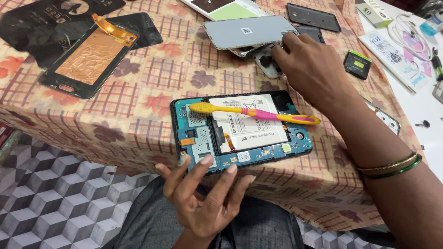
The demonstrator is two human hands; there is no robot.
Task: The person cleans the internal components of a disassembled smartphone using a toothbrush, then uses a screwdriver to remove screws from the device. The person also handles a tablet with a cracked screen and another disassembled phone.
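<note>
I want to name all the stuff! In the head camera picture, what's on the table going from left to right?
Screen panel with copper foil → opened tablet with a toothbrush on it → small black battery → white cable.

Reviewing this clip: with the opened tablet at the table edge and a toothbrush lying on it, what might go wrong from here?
1. The opened tablet overhangs the table edge, steadied only by the left hand; it may slip off.
2. The toothbrush lies loose across the battery and could roll off.
3. The right hand reaches over among loose parts and might knock them.
</note>
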